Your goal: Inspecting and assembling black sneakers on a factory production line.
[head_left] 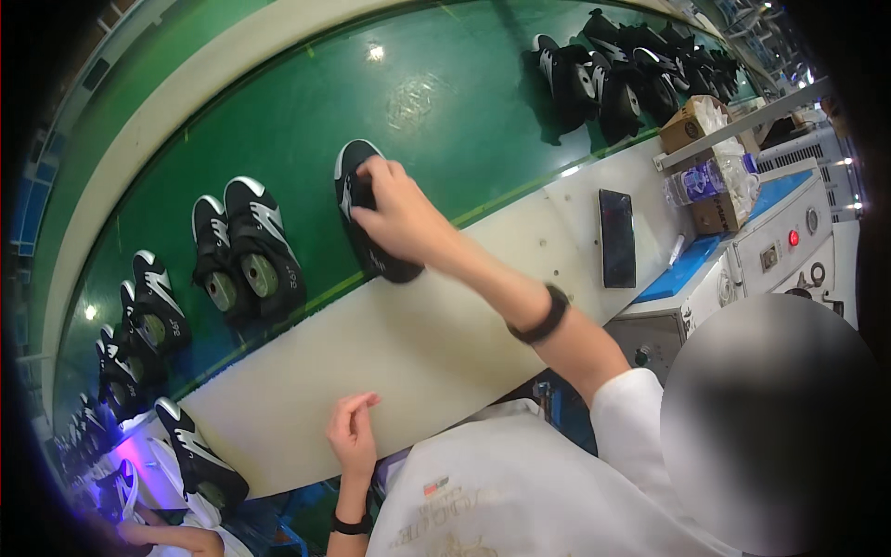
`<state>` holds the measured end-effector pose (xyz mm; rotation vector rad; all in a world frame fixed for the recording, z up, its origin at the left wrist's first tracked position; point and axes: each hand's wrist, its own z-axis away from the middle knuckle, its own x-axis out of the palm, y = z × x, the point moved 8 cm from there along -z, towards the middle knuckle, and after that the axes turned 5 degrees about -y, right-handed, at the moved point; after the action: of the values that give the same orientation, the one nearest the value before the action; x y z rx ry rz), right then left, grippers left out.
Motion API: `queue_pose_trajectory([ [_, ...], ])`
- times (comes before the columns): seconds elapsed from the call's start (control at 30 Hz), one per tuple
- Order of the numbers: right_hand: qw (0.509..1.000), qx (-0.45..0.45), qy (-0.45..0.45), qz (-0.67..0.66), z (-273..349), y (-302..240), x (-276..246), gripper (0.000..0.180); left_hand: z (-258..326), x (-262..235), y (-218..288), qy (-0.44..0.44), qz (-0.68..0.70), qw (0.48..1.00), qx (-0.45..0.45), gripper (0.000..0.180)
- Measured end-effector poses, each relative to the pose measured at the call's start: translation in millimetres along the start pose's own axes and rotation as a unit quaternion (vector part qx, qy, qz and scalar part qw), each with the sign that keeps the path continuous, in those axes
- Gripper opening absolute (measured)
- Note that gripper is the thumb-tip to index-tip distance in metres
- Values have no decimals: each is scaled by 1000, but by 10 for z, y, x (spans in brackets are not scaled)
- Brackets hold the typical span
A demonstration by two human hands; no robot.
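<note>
My right hand (397,212) reaches out over the edge of the green belt and grips a black shoe (399,267) with a white-grey toe edge around its upper opening. The hand covers much of the shoe's middle; the toe points away and the heel reaches over the pale worktop. Close to my body, my left hand (353,434) hovers above the near edge of the pale worktop (399,353). Its fingers are loosely bent, with nothing visible in them. Left of the held shoe, a pair of black shoes (267,251) with white side markings stands on the green belt (418,102).
More shoes (158,306) line the belt leftward, and several dark shoes (603,88) stand far right. One shoe (200,455) lies at the worktop's left end, near another person's arm (176,537). A phone (617,239), a bottle (696,182) and a control box (780,251) are at right.
</note>
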<state>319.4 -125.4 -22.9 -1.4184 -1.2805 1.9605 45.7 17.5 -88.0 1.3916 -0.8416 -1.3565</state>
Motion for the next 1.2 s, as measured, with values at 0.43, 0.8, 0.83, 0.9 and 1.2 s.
queue_pose_trajectory([
  [0.43, 847, 277, 257, 374, -362, 2152, -3350, 75, -54, -15, -13, -3, -24, 999, 23, 16],
  [0.8, 911, 301, 273, -70, 135, 2583, -2640, 61, -52, 154, -81, -13, -20, 999, 20, 12],
  [0.83, 910, 303, 273, -73, 271, 2327, -2549, 61, -57, 151, -78, -17, -28, 999, 21, 12],
  [0.9, 896, 318, 118, -286, 631, 1768, -2134, 52, -55, 168, 1, -27, -46, 998, 28, 13],
  [1.2, 987, 152, -37, -20, 2311, 10, -248, 48, -133, 676, 875, -128, -38, 986, 102, 57],
])
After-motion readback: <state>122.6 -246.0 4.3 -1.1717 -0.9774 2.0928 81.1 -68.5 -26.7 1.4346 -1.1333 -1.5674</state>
